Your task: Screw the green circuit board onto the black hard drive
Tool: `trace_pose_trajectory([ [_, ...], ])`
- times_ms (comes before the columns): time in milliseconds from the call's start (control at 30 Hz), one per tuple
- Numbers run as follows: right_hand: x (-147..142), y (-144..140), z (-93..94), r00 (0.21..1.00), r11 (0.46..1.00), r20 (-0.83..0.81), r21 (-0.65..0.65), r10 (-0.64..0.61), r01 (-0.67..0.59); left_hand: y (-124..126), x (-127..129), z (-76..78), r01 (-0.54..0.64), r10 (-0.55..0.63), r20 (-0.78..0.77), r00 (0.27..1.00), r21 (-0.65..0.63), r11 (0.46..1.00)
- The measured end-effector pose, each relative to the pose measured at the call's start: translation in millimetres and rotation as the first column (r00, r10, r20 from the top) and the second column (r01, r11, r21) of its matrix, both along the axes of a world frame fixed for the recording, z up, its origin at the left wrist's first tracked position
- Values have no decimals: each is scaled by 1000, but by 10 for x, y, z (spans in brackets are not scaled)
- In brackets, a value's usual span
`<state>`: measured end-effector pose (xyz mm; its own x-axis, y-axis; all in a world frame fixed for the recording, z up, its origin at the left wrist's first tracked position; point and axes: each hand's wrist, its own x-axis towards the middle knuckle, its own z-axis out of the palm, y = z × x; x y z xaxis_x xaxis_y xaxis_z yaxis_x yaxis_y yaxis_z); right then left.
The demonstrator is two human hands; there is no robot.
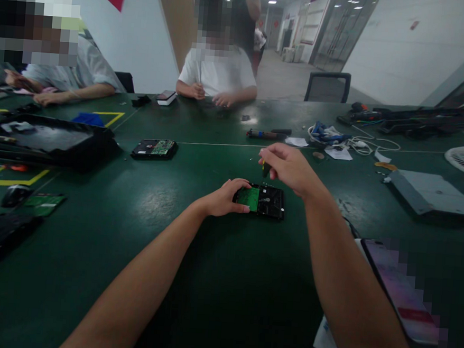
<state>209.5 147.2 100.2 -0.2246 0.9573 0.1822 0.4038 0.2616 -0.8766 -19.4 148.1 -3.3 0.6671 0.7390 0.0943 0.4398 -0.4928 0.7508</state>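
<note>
A black hard drive (272, 202) with a green circuit board (249, 198) on its left half lies on the dark green table, board side up. My left hand (227, 197) is closed around its left end, thumb on the near edge and fingers along the far edge. Just above the drive's far edge, my right hand (282, 164) pinches a small screwdriver (265, 169), dark with a bit of yellow. Its tip is too small to make out. Several tiny bits, possibly screws, lie by the drive's far edge.
Another hard drive (154, 149) lies to the far left. A black casing (47, 137) and a mouse (16, 195) are at left. Cables (361, 145), a grey metal box (433, 192) and a phone (400, 292) lie at right. Two people sit across the table (201, 156).
</note>
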Motion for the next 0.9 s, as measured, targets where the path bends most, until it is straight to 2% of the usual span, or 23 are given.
trace_pose_trajectory([
  [133, -11, 4, 6, 998, 999, -60, -26, 35, -37, 1, 5, -5, 4, -3, 8, 1000, -5, 1000],
  [233, 2, 7, 9, 999, 999, -35, 9, 32, -32, 0, 3, -6, 4, -4, 3, 1000, 4, 1000],
  [367, 26, 19, -6, 999, 997, 28, 68, -31, 29, 0, -2, -3, 3, -3, -4, 1000, 6, 1000],
  [500, 30, 24, -18, 994, 995, 39, 35, -99, 98, 2, -5, 2, 6, -6, -19, 1000, 3, 1000],
  [900, -24, -16, 16, 994, 995, -78, -64, 74, -79, -2, -7, -3, -6, 6, -4, 1000, -11, 1000],
])
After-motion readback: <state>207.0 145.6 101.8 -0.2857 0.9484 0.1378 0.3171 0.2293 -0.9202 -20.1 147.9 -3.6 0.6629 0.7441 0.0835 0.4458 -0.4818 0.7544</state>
